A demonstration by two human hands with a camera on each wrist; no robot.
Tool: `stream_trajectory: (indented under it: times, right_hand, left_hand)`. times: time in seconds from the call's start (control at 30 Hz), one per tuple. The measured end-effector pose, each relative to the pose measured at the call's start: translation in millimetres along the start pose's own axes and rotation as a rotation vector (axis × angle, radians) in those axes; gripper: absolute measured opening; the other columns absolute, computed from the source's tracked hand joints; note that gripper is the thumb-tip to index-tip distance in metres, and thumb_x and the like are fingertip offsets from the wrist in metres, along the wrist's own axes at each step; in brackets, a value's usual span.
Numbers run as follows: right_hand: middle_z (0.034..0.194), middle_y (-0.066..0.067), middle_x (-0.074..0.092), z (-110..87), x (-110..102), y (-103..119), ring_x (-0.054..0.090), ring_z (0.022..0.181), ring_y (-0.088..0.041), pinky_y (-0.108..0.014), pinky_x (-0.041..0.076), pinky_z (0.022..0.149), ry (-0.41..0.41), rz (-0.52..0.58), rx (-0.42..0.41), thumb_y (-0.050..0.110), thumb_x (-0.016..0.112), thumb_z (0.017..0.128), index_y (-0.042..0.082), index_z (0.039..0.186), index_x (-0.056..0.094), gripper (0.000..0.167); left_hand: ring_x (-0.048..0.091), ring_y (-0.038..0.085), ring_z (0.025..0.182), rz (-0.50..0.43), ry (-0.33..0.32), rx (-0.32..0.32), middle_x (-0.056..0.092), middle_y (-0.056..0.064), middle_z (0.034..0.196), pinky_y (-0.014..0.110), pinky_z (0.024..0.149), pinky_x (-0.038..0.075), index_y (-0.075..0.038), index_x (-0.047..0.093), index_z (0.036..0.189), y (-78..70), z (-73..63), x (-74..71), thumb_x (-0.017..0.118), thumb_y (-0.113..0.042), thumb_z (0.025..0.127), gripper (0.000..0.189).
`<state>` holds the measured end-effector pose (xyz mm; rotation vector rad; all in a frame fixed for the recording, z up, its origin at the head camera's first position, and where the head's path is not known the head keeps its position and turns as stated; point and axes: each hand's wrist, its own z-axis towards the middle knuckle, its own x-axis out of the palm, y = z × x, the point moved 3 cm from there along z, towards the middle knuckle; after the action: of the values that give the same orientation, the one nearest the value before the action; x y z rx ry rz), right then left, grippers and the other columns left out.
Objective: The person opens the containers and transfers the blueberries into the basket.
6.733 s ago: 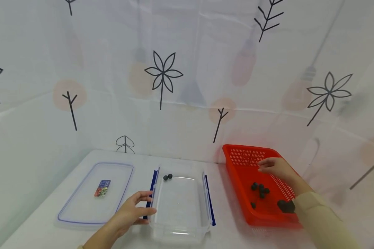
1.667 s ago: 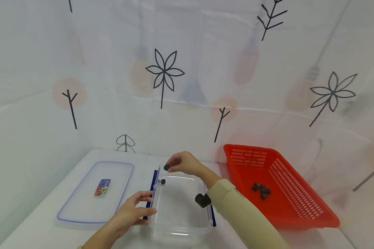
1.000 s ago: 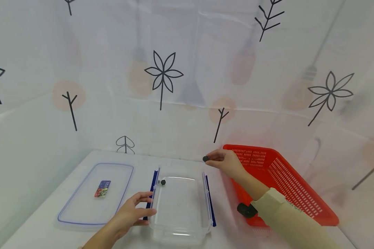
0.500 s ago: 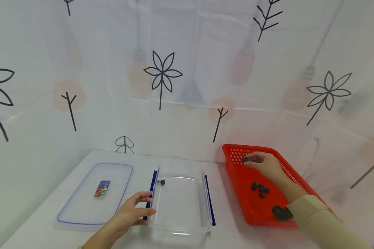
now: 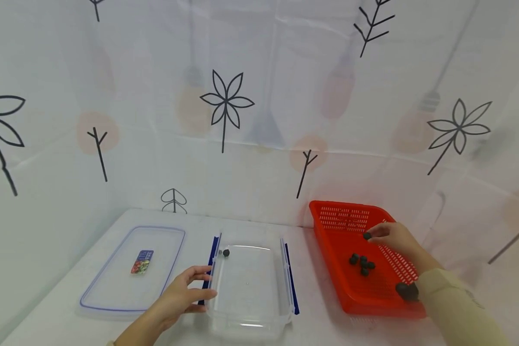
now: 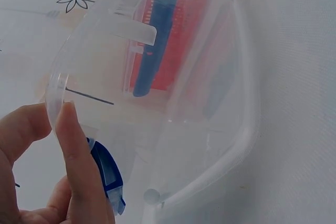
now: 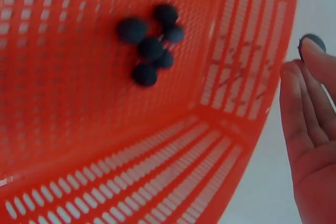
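My right hand (image 5: 392,235) pinches a dark blueberry (image 5: 367,236) between thumb and fingertips, above the red basket (image 5: 343,300). In the right wrist view the held blueberry (image 7: 313,45) shows just outside the basket's rim. Below it, several blueberries (image 7: 150,49) lie clustered on the basket floor. My left hand (image 5: 179,294) holds the left wall of a clear plastic container (image 5: 247,283), thumb on one side and fingers on the other. In the left wrist view its fingertips grip the container's rim (image 6: 56,90). One blueberry (image 5: 226,253) sits in the container's back left corner.
A clear lid (image 5: 112,269) with a blue seal and a coloured label lies flat on the white table, left of the container. Blue locking flaps (image 5: 291,276) stand out along the container's sides. A patterned curtain (image 5: 259,182) hangs behind the table.
One of the container's two blueberries has been lifted out by my right hand and carried right, over the basket. My left hand has stayed at the container's left wall.
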<state>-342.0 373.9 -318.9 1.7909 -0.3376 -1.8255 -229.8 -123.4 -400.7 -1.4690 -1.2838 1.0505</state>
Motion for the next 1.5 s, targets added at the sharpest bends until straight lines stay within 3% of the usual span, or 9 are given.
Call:
stream_trajectory:
  times: [0.33, 0.57, 0.8, 0.9, 1.0, 1.27, 1.5]
  right_hand:
    - [0.091, -0.015, 0.064, 1.0, 15, -26, 0.060, 0.083, -0.031, -0.042, 0.054, 0.073, 0.143, 0.064, -0.002, 0.000, 0.065, 0.083, -0.011, 0.099, 0.061, 0.019]
    - [0.089, -0.015, 0.064, 3.1, 15, -19, 0.062, 0.080, -0.028, -0.042, 0.054, 0.070, 0.084, 0.016, -0.026, 0.000, 0.064, 0.084, -0.011, 0.099, 0.061, 0.019]
    - [0.092, -0.009, 0.066, 14.6, 13, 31, 0.062, 0.084, -0.026, -0.039, 0.054, 0.072, -0.001, 0.031, -0.098, 0.013, 0.067, 0.086, -0.003, 0.104, 0.064, 0.024]
    - [0.091, -0.007, 0.065, 17.1, 18, 58, 0.061, 0.085, -0.024, -0.036, 0.054, 0.071, -0.039, 0.042, -0.141, 0.015, 0.068, 0.086, -0.002, 0.103, 0.065, 0.025]
    - [0.091, -0.007, 0.066, 18.8, 28, 82, 0.060, 0.087, -0.026, -0.038, 0.054, 0.073, -0.059, 0.079, -0.134, 0.017, 0.068, 0.086, -0.002, 0.104, 0.065, 0.027]
    - [0.095, -0.006, 0.066, 30.6, 58, 129, 0.060, 0.090, -0.023, -0.037, 0.053, 0.080, -0.056, 0.245, -0.055, 0.023, 0.070, 0.084, 0.006, 0.106, 0.067, 0.028]
    - [0.092, -0.007, 0.066, 39.1, 82, 160, 0.062, 0.086, -0.023, -0.033, 0.053, 0.080, -0.012, 0.378, -0.112, 0.015, 0.069, 0.085, 0.003, 0.104, 0.067, 0.023]
  left_hand:
    - [0.058, 0.021, 0.082, -0.017, 0.026, 0.013, 0.046, 0.015, 0.119, 0.035, 0.063, 0.056, 0.000, 0.043, 0.131, 1.9, -1.4, -1.3, 0.075, -0.004, 0.076, 0.064]
    - [0.059, 0.020, 0.081, -0.015, 0.031, 0.018, 0.045, 0.014, 0.119, 0.035, 0.063, 0.056, 0.000, 0.043, 0.131, 1.4, 0.5, -0.7, 0.075, -0.005, 0.076, 0.064]
    - [0.058, 0.021, 0.081, -0.005, 0.022, 0.019, 0.046, 0.014, 0.119, 0.035, 0.063, 0.056, 0.000, 0.043, 0.131, 1.6, 0.1, -1.4, 0.075, -0.005, 0.076, 0.064]
    - [0.058, 0.021, 0.081, -0.003, 0.020, 0.018, 0.045, 0.015, 0.120, 0.035, 0.063, 0.056, 0.000, 0.043, 0.131, 1.7, -0.6, -1.2, 0.075, -0.005, 0.076, 0.064]
    - [0.058, 0.020, 0.081, 0.002, 0.015, 0.020, 0.045, 0.015, 0.119, 0.036, 0.063, 0.056, 0.000, 0.043, 0.132, 2.3, -0.7, -1.1, 0.075, -0.005, 0.076, 0.064]
    - [0.057, 0.022, 0.083, -0.001, 0.024, 0.010, 0.046, 0.015, 0.120, 0.035, 0.063, 0.056, 0.000, 0.043, 0.131, 0.0, -2.0, -1.3, 0.076, -0.006, 0.076, 0.065]
    - [0.057, 0.022, 0.083, -0.004, 0.024, -0.005, 0.045, 0.016, 0.121, 0.035, 0.064, 0.056, -0.001, 0.043, 0.131, -1.4, -2.1, -0.6, 0.076, -0.007, 0.076, 0.065]
